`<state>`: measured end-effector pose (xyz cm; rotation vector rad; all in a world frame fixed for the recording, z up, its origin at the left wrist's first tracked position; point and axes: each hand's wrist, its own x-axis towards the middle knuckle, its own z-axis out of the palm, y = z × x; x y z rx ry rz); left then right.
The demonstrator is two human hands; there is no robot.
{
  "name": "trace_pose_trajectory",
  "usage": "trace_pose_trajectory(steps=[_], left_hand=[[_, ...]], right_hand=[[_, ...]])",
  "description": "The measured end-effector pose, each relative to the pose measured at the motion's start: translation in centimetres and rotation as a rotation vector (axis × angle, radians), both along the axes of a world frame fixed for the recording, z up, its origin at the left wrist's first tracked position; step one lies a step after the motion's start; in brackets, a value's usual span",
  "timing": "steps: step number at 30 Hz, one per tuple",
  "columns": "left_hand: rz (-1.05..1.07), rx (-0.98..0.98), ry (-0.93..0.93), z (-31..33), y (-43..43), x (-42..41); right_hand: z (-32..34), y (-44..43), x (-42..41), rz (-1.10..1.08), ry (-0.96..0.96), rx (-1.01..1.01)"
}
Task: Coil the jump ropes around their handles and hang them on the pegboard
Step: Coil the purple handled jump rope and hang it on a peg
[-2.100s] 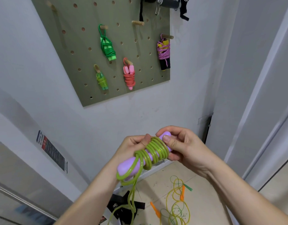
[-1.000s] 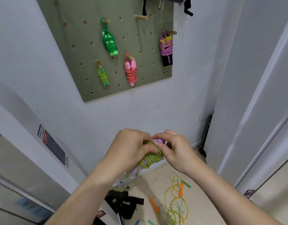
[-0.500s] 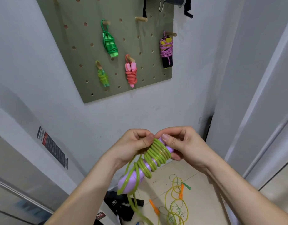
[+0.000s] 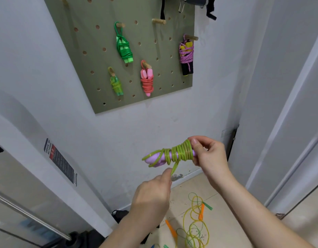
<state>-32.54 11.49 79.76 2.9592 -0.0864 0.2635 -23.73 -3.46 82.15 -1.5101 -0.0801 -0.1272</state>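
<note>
My right hand [image 4: 208, 156] grips the right end of a pair of purple handles [image 4: 154, 159], held level at chest height. A lime-green rope [image 4: 181, 152] is coiled tightly round them. My left hand [image 4: 154, 196] is below the bundle and pinches the loose tail of this rope, drawn downwards. The green pegboard [image 4: 93, 68] hangs on the wall above. Several coiled ropes hang on its pegs: a green one [image 4: 124, 49], a yellow-green one [image 4: 116, 85], a pink one [image 4: 147, 81], a purple one [image 4: 186, 54]. One wooden peg [image 4: 159, 21] is bare.
On the tiled floor below lies a loose yellow-green rope with orange handles [image 4: 195, 226]. Black straps [image 4: 118, 214] lie by the wall's base. A white door frame [image 4: 289, 131] runs up the right side. Dark gear [image 4: 195, 1] hangs at the pegboard's top.
My left hand has let go of the handles, dropped below the bundle and now pulls the rope's tail down. The right hand keeps its grip, and more turns sit on the handles.
</note>
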Motion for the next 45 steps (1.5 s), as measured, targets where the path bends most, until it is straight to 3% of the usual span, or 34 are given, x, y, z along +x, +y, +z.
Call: trace_pose_trajectory(steps=[3, 8, 12, 16, 19, 24, 28, 31, 33, 34, 36, 37, 38, 40, 45], left_hand=[[-0.058, 0.296, -0.137, 0.9, -0.1, -0.4], [-0.174, 0.235, -0.268, 2.8, 0.9, -0.6], [-0.283, 0.117, -0.278, 5.8, 2.6, -0.1], [-0.498, 0.216, -0.207, 7.8, 4.8, 2.0], [-0.472, 0.192, -0.174, 8.2, 4.7, 3.0], [-0.380, -0.308, 0.161, 7.9, 4.0, 3.6], [-0.497, -0.921, 0.723, 6.6, 3.8, 3.7], [-0.436, -1.062, 0.710, 5.2, 3.0, 3.2], [-0.377, -0.944, 0.584, 5.0, 2.6, 3.1], [-0.369, -0.750, 0.481, 5.2, 2.5, 3.0], [-0.352, -0.224, 0.303, 5.2, 2.3, 2.7], [-0.348, -0.029, 0.250, 5.4, 1.9, 2.6], [-0.351, 0.047, 0.218, 5.4, 1.3, 2.4], [-0.361, -0.005, 0.164, 5.5, 0.3, 2.1], [-0.319, -0.349, 0.336, 5.5, 1.1, 2.3]], right_hand=[[-0.8, 0.7, -0.5, -0.058, -0.250, -0.323], [-0.2, 0.5, -0.8, -0.081, -0.527, -0.570], [0.0, 0.0, -1.5, 0.048, -0.593, -0.667], [1.7, -1.0, -2.1, 0.178, -0.619, -0.664], [3.1, -1.4, -2.4, 0.230, -0.614, -0.643], [5.0, -2.3, -3.1, 0.368, -0.650, -0.740], [6.1, -2.8, -3.2, 0.491, -0.607, -0.647], [5.8, -3.3, -2.7, 0.559, -0.465, -0.542], [5.4, -4.3, -2.1, 0.641, -0.344, -0.586], [5.4, -4.7, -2.0, 0.671, -0.271, -0.680], [5.7, -5.1, -2.1, 0.644, -0.235, -1.054], [6.0, -4.6, -2.6, 0.603, -0.286, -1.291], [6.3, -3.7, -3.3, 0.579, -0.374, -1.476], [5.9, -1.4, -4.3, 0.624, -0.474, -1.625], [3.9, -0.2, -3.9, 0.688, -0.478, -1.472]])
